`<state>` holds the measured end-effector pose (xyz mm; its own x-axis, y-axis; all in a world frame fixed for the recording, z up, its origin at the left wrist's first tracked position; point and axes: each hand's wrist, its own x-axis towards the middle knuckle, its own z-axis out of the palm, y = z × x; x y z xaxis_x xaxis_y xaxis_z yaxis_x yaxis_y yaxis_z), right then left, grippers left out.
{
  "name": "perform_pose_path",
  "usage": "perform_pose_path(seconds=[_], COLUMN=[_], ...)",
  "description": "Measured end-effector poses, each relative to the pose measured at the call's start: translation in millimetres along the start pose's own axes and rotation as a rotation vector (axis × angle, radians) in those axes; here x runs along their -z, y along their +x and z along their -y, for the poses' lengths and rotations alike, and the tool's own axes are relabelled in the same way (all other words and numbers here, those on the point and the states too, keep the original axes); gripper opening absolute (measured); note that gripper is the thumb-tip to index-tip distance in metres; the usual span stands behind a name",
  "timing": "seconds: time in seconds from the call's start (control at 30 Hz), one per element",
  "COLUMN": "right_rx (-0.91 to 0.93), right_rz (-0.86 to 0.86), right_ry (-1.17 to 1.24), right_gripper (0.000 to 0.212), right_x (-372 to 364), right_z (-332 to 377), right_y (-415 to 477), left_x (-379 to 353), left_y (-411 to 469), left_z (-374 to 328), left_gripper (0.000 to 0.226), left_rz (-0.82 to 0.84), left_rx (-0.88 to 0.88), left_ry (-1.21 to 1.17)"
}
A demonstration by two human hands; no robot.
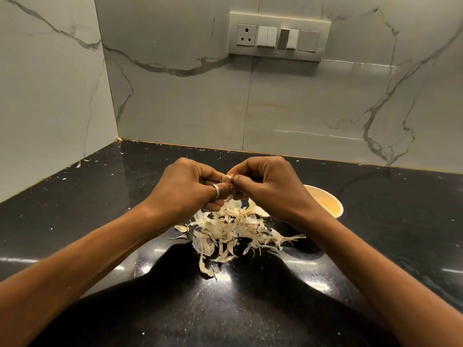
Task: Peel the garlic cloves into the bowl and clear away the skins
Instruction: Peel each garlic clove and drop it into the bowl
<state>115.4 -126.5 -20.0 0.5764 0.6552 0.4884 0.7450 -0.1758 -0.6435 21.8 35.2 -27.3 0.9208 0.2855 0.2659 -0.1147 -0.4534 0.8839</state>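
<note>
We hold one garlic clove (230,177) raised between both hands, directly above the pile of skins (233,229), so that whatever we strip off falls onto the heap instead of scattering across the black countertop (100,196). Our left hand (190,189), with a ring (216,191) on one finger, curls its fingers around the clove to steady it. Our right hand (268,186) pinches at the clove's top end with thumb and fingertips, which looks like the grip for tearing a strip of skin away. Only a small pale tip of the clove shows between the fingers, so we cannot tell how much skin is left on it. The bowl (325,192) sits on the counter just behind our right wrist and partly hidden by it, near enough that a peeled clove could be dropped in with a short reach. Its inside looks yellowish, and we cannot make out what it holds. We judge the peeling to be well along, given the size of the heap, with clearing the skins not yet begun; a few loose flakes lie well apart near the marble wall (175,108).
</note>
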Motion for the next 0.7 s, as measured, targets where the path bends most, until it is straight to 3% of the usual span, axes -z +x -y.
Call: perform_pose_path(seconds=[0.33, 0.7], right_rx=[0.142, 0.302], right_rz=[-0.006, 0.045], right_ry=[-0.133, -0.383], right_gripper=[0.01, 0.014], right_x=[1.3, -3.1], right_z=[-2.7, -1.9], right_y=[-2.3, -4.7], left_x=[2.2, 3.3], left_y=[1.6, -0.2], left_z=[1.6, 2.5], left_gripper=[0.01, 0.031], left_rz=[0.05, 0.173], left_rx=[0.007, -0.071], left_ry=[-0.004, 0.253])
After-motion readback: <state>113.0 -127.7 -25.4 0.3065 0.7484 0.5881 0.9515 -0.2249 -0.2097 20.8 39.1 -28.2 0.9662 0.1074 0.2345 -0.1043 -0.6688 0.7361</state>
